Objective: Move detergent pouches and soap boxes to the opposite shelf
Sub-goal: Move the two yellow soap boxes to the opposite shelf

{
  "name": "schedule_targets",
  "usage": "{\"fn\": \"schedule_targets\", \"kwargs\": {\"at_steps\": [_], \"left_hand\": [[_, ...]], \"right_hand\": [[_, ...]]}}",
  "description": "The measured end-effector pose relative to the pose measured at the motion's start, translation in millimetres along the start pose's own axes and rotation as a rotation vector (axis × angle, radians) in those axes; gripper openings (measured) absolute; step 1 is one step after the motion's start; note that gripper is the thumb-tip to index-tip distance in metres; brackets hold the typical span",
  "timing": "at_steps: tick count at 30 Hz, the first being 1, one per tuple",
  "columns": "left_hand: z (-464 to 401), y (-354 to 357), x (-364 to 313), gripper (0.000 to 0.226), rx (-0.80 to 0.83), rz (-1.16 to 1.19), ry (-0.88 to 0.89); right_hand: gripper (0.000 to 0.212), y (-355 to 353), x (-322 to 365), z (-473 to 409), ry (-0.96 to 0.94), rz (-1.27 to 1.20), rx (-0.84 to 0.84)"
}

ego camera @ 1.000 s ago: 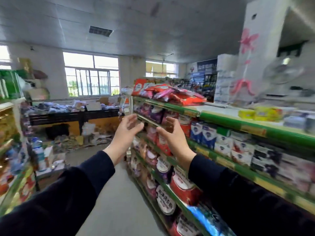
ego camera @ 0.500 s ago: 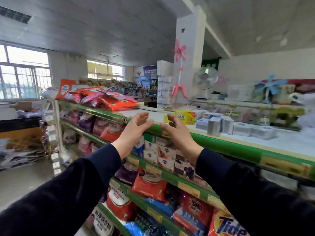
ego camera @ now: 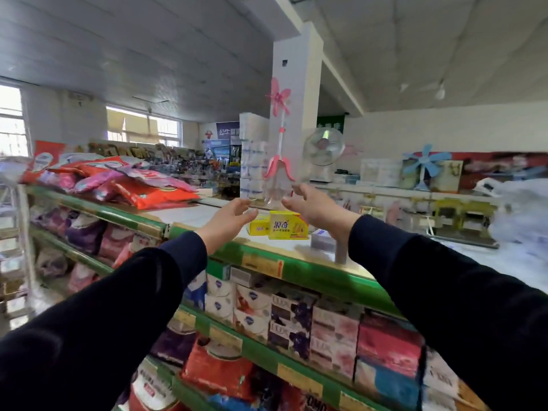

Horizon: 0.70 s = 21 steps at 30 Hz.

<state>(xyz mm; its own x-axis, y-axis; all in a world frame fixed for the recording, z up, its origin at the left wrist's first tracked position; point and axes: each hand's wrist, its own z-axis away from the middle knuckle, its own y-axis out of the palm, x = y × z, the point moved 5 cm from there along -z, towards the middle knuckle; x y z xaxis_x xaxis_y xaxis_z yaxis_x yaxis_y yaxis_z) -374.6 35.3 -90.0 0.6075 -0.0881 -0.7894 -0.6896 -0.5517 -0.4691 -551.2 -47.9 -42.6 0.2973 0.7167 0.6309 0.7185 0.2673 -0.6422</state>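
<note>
Two yellow soap boxes (ego camera: 286, 225) stand on the top board of a green-edged shelf (ego camera: 308, 274). My left hand (ego camera: 229, 221) hovers just left of them and my right hand (ego camera: 317, 207) just right of them, both with fingers spread and holding nothing. A pale boxed soap (ego camera: 321, 240) lies under my right wrist. Red and pink detergent pouches (ego camera: 142, 185) are piled on the same top board, far left. Rows of boxed soap (ego camera: 296, 318) fill the tier below, partly hidden by my dark sleeves.
A white pillar (ego camera: 296, 114) with a pink fan toy (ego camera: 278, 137) rises behind the shelf. A desk fan (ego camera: 324, 151) and a blue fan (ego camera: 425, 161) stand on a far counter. Lower tiers hold large detergent bags (ego camera: 216, 369). An aisle lies at far left.
The view has swung right along the shelf. Both hands have risen and reached forward over the top board, spreading apart on either side of the yellow soap boxes.
</note>
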Motion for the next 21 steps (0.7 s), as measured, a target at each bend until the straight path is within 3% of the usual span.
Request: {"fn": "schedule_targets", "kwargs": {"at_steps": [11,15,18,21], "left_hand": [[-89.8,1.7,53.1,0.061,0.113,-0.264,-0.099],[-93.8,12.3,62.7,0.058,0.195,-0.328,-0.139],[-94.5,12.0,59.5,0.051,0.208,-0.355,-0.066],[-98.7,10.8,56.6,0.051,0.198,-0.311,-0.012]], "right_hand": [[0.067,12.9,-38.4,-59.3,0.168,0.622,0.326],[0.059,17.8,-45.0,-70.4,0.134,0.751,0.298],[0.058,14.7,-43.4,-72.5,0.079,0.811,0.236],[0.052,10.4,-46.1,-70.3,0.095,0.754,0.285]]}}
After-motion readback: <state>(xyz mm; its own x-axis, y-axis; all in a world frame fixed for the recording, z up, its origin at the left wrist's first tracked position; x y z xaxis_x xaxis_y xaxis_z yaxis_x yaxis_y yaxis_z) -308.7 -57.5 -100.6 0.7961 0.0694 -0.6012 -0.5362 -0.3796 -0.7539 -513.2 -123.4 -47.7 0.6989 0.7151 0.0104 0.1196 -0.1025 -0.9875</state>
